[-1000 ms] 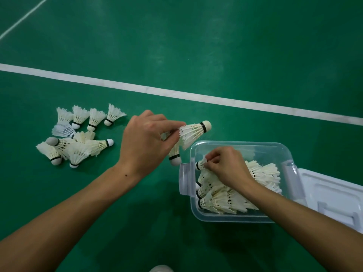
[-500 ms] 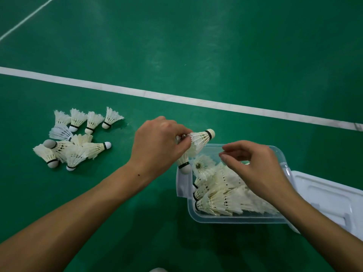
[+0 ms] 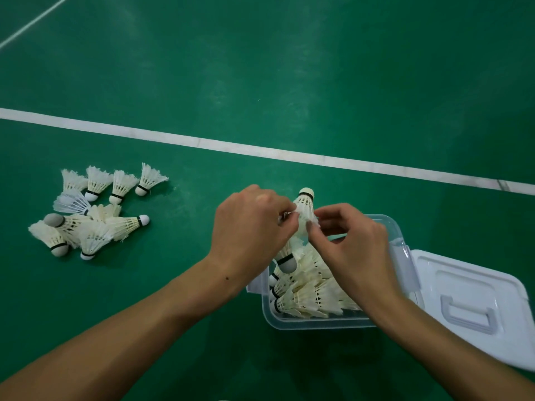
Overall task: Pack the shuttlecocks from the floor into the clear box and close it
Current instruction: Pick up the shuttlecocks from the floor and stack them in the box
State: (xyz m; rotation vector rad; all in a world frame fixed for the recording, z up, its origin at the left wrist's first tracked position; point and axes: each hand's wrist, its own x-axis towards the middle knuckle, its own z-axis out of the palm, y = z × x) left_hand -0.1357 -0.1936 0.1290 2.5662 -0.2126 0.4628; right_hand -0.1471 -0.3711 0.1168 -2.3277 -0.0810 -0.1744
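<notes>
Pinching the feathers of one shuttlecock (image 3: 304,211), both hands meet just above the far left corner of the clear box (image 3: 321,324). The left hand (image 3: 250,227) has its fingers curled in tight, and its thumb and first finger squeeze the left side of the white skirt. The right hand (image 3: 351,247) has its thumb and first finger bent onto the right side of the same skirt, while its other fingers curl loosely over the box. This shuttlecock stands with its round cork tip pointing up and away. A second shuttlecock (image 3: 286,257) hangs from under the left hand with its cork tip pointing down, just over the box edge. How the fingers hold that one is hidden.

Inside the box, many packed shuttlecocks (image 3: 307,299) lie on their sides, tips toward the left wall. The white lid (image 3: 474,311) lies flat on the floor, touching the right side of the box, handle facing up.

Well apart to the left, a loose pile of shuttlecocks (image 3: 92,209) sits on the green floor (image 3: 289,68). Some stand on their tips and others lie tipped over. A white line (image 3: 202,143) runs across the floor beyond the pile and the hands.
</notes>
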